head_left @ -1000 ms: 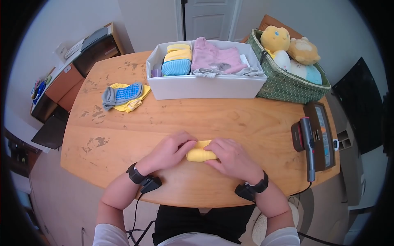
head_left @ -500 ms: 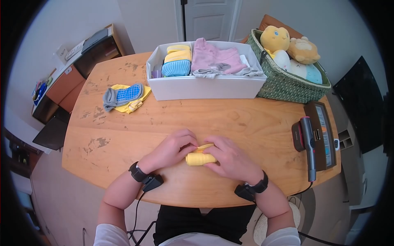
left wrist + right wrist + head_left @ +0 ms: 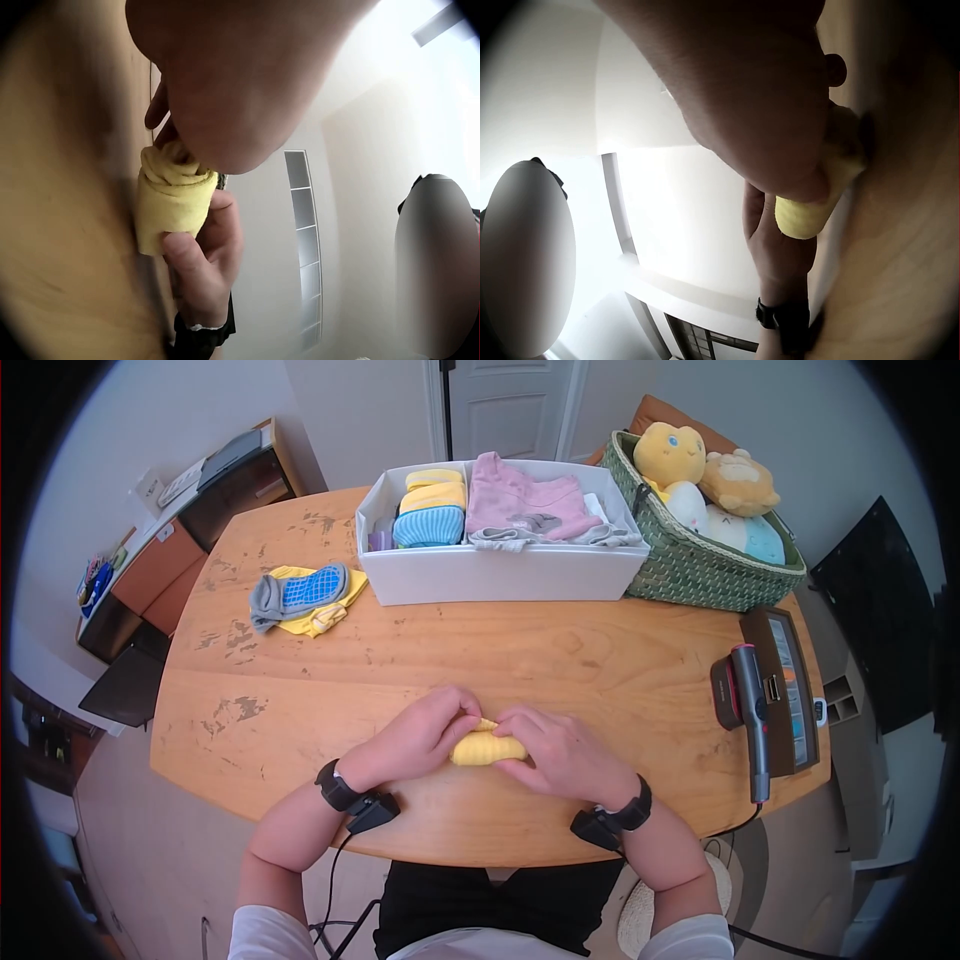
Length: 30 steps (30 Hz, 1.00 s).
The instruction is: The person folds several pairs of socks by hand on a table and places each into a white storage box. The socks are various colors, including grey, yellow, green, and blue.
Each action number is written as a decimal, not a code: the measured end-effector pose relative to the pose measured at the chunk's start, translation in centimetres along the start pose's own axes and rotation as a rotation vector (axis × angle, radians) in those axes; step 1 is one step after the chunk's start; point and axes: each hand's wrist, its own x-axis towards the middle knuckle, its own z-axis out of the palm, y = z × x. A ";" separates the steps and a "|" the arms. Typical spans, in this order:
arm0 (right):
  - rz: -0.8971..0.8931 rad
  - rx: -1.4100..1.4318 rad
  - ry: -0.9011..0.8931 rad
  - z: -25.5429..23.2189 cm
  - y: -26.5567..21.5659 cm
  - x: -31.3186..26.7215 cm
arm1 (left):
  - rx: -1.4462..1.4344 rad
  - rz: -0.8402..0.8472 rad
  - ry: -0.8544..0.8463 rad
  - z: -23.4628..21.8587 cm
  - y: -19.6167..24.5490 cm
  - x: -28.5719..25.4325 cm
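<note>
A rolled-up piece of yellow cloth [image 3: 487, 749] lies low over the front middle of the table, between my hands. My left hand [image 3: 425, 732] pinches its left end and far edge, fingertips tucked at the loose folds. With thumb and fingers, my right hand [image 3: 562, 750] grips the right end. The left wrist view shows the spiral layers at one end of the yellow roll [image 3: 176, 202], with the right thumb pressed on its side. In the right wrist view part of the roll [image 3: 802, 217] sticks out below the right hand, which hides much of it.
A white divided box [image 3: 510, 575] with folded clothes stands at the back, beside a green woven basket [image 3: 690, 565] of plush toys. Grey-and-blue socks [image 3: 310, 590] lie on yellow cloth at the left. A corded handheld appliance [image 3: 750, 720] and brown case [image 3: 790, 690] sit at the right edge.
The yellow roll has come slightly nearer to me. A flap raised at its far side half a second ago now lies lower, and my left hand has shifted a little toward me.
</note>
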 end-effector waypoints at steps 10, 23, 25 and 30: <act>0.095 0.214 0.047 0.1 -0.1 0.1 | 0.076 0.138 0.100 0.4 0.5 -0.8; 0.048 0.116 0.184 1.3 0.3 0.3 | 0.088 -0.106 0.315 2.1 1.3 -0.8; 0.044 0.075 0.191 1.4 0.1 0.3 | 0.123 -0.104 0.353 2.4 1.8 -0.6; 0.058 -0.026 0.184 1.3 -0.5 0.5 | 0.215 -0.149 0.404 2.4 1.8 -0.6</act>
